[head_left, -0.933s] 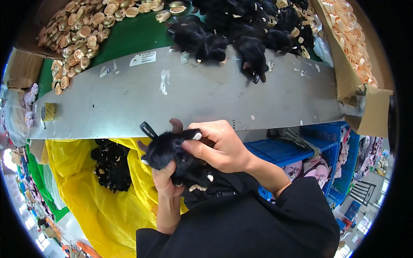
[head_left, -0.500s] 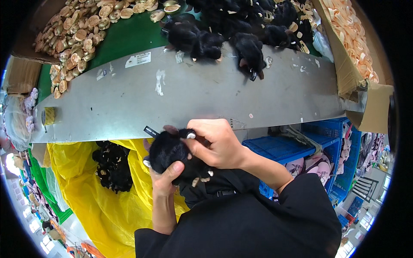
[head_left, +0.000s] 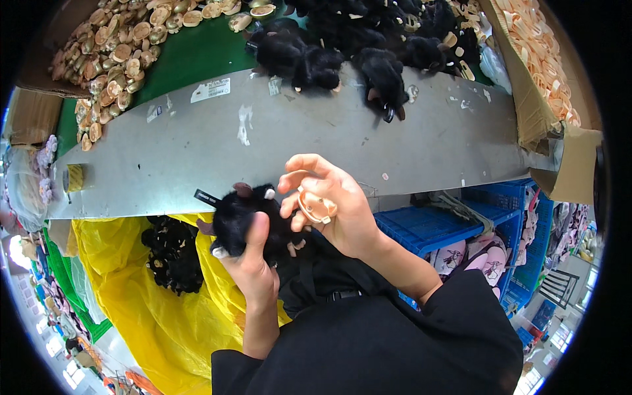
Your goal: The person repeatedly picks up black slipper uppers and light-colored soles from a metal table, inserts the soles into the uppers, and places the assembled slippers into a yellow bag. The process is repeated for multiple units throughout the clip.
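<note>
A small black plush toy (head_left: 232, 216) with pinkish ears, white paw tips and a black tag strip is gripped in my left hand (head_left: 258, 266), thumb across its body. My right hand (head_left: 349, 214) is beside it, apart from the toy, fingers curled round a peach-coloured plastic oval piece (head_left: 318, 208) with a hollow side showing. Both hands are just off the near edge of the grey metal table (head_left: 191, 151). The toy's underside is hidden by my left hand.
Several black plush toys (head_left: 382, 76) are heaped at the table's far side. Gold oval shells (head_left: 125, 59) are piled far left. A carton (head_left: 536, 125) of peach plastic pieces stands right. Below are a yellow bag (head_left: 112, 263) holding black items, and blue crates (head_left: 421, 230).
My right hand has come away from the plush toy and turned, showing the peach plastic piece in its fingers. My left hand has shifted slightly left with the toy.
</note>
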Available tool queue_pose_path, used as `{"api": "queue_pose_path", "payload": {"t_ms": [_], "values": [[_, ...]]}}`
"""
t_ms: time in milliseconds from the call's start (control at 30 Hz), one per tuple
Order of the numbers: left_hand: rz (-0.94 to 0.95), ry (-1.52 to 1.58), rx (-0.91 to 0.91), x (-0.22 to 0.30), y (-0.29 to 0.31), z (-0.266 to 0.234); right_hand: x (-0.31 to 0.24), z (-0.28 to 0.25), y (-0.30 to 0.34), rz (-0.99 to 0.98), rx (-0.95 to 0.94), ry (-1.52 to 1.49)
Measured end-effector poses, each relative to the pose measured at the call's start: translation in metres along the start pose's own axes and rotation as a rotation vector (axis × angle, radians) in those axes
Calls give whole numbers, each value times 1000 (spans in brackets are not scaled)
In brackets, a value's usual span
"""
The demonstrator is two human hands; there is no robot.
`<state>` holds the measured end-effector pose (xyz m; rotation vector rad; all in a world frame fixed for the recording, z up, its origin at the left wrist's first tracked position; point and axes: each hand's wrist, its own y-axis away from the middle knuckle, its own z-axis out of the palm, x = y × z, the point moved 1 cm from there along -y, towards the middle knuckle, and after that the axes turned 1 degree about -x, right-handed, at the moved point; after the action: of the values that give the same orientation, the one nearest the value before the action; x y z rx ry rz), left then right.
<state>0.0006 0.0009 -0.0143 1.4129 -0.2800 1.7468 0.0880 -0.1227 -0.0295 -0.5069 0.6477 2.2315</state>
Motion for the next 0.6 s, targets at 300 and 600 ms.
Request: {"api": "queue_pose_path", "payload": {"t_ms": [300, 600], "values": [[84, 143, -65, 8, 2, 6, -10, 16, 22, -42, -160, 270], [136, 141, -99, 9, 6, 6, -8, 31, 27, -271, -101, 674]]}}
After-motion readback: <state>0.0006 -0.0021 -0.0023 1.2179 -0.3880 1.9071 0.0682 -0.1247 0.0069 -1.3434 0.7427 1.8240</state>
